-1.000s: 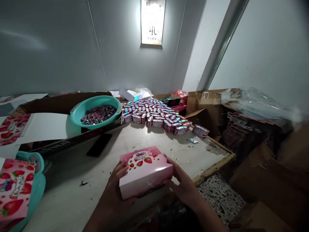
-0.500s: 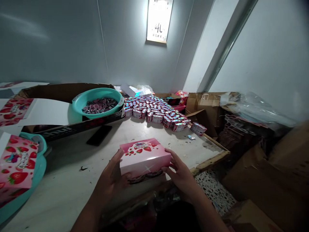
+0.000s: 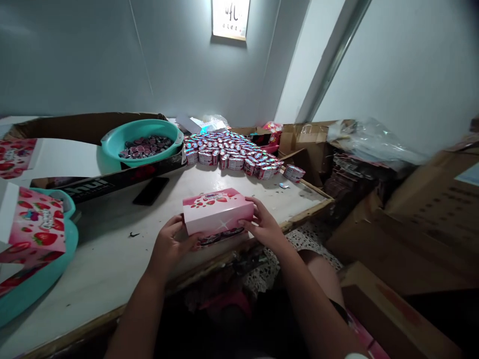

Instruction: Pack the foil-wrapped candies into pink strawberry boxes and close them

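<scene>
Both hands (image 3: 167,244) (image 3: 265,227) — pink strawberry box (image 3: 219,215) between.

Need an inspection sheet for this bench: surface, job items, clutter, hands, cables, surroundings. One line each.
Surface: pale tabletop, dark marks, wooden front edge.
Job items: pink strawberry-print box, tilted; contact with the tabletop unclear.
Clutter: black phone-like slab; dark scrap; many shiny wrapped packs massed toward the back; turquoise basin holding small round pieces.
Hands: left hand grips the box's left end, right hand its right end.
Cables: nothing seen.
Surroundings: grey wall behind with a hanging sign; cardboard boxes at right; speckled floor.
</scene>
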A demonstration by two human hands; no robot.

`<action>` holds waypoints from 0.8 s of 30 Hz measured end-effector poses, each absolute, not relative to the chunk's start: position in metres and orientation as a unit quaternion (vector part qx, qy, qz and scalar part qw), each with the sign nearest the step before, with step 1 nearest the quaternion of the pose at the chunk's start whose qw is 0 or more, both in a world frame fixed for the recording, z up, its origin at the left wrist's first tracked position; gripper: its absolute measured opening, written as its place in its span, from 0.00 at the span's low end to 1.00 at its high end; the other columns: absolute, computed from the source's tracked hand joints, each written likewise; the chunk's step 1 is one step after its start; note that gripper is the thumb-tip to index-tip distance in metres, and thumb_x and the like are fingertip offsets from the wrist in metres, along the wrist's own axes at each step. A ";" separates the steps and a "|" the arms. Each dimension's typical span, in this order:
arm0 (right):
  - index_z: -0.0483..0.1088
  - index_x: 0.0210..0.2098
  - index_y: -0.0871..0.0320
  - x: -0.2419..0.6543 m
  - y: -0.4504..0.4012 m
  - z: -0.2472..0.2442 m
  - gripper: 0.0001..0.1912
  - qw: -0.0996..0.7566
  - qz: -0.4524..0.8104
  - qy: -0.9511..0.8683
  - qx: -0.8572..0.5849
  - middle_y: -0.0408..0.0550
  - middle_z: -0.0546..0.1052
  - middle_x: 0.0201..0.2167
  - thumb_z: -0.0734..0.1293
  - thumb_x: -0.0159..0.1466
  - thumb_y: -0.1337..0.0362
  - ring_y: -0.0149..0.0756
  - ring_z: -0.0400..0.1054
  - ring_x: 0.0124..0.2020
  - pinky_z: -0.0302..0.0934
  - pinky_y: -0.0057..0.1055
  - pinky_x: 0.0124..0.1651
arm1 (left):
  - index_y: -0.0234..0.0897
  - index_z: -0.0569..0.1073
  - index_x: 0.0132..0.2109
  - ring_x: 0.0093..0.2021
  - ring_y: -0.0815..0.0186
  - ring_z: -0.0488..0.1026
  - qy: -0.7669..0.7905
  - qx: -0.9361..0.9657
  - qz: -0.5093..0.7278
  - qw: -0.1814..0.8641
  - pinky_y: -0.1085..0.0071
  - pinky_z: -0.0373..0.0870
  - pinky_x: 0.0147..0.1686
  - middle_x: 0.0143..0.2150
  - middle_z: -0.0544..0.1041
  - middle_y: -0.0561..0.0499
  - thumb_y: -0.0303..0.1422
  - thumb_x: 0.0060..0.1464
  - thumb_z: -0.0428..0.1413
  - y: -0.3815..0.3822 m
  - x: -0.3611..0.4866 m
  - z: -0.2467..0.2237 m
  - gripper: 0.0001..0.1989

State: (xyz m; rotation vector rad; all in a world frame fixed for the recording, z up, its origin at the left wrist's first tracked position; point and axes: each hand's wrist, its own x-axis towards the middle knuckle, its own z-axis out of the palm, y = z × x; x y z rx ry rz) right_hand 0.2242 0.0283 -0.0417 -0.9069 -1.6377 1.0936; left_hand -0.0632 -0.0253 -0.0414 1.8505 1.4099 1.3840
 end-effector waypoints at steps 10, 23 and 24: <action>0.70 0.61 0.51 0.247 0.035 -0.031 0.27 0.454 0.302 -0.738 -0.398 0.45 0.82 0.40 0.72 0.62 0.62 0.39 0.78 0.42 0.75 0.44 0.54 | 0.39 0.82 0.42 0.45 0.60 0.77 0.513 0.715 0.462 0.114 0.66 0.77 0.47 0.49 0.78 0.46 0.45 0.56 0.63 -0.030 -0.061 -0.042 0.15; 0.71 0.59 0.49 0.247 0.030 -0.045 0.23 0.446 0.194 -0.763 -0.426 0.46 0.81 0.48 0.72 0.65 0.60 0.40 0.77 0.42 0.74 0.41 0.51 | 0.40 0.77 0.41 0.47 0.60 0.76 0.527 0.713 0.458 0.074 0.66 0.76 0.48 0.47 0.77 0.49 0.40 0.53 0.66 -0.036 -0.054 -0.040 0.12; 0.72 0.59 0.50 0.247 0.030 -0.046 0.23 0.448 0.191 -0.762 -0.426 0.47 0.80 0.51 0.72 0.65 0.60 0.40 0.76 0.43 0.75 0.41 0.50 | 0.39 0.76 0.41 0.47 0.60 0.76 0.533 0.697 0.470 0.095 0.65 0.76 0.48 0.49 0.76 0.48 0.40 0.52 0.67 -0.035 -0.054 -0.042 0.14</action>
